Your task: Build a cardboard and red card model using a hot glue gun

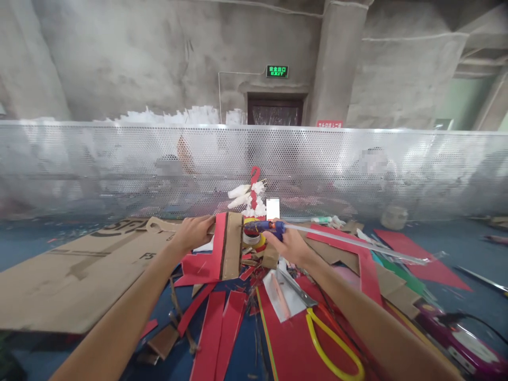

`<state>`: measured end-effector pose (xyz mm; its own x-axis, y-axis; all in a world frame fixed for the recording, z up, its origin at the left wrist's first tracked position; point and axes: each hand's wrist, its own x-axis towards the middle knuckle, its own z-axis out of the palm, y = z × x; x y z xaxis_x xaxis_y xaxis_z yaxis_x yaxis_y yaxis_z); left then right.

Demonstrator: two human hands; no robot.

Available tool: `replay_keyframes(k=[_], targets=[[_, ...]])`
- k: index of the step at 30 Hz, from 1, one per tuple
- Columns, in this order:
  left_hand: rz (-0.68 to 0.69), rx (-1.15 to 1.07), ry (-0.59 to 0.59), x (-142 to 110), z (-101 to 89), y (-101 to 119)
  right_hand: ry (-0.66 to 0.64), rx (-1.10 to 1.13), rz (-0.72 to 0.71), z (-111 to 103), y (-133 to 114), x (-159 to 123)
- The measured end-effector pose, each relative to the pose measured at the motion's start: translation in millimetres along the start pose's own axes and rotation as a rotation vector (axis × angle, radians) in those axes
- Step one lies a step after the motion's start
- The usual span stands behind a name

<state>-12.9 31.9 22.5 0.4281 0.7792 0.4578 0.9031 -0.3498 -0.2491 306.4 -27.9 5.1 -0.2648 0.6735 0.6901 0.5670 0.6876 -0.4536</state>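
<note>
My left hand [194, 232] is closed on the far left edge of a cardboard piece [232, 248] faced with red paper, which stands upright over the scraps. In my right hand [289, 244] is a blue glue gun [264, 227], its nozzle pointing left at the cardboard's upper face. A long clear glue stick [357, 242] sticks out of the gun's back, toward the right. Whether the nozzle touches the cardboard I cannot tell. Behind the gun are rolls of tape [254, 239], partly hidden. Scissors with yellow handles [333, 349] lie below my right hand.
A large cardboard sheet [87, 264] covers the left side. Red paper strips [210, 338] and cardboard scraps litter the blue table. A red and white flower ornament [254, 196] stands at the back before a perforated metal screen [119, 169]. A purple device [464, 338] with a cable lies at right.
</note>
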Motion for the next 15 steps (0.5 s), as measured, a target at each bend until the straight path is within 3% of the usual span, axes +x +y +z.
replay_keyframes(k=[15], targets=[[0.062,-0.043,-0.022,-1.1,1.7,2.8,0.069,-0.019,0.019,0.2,0.0,3.2]])
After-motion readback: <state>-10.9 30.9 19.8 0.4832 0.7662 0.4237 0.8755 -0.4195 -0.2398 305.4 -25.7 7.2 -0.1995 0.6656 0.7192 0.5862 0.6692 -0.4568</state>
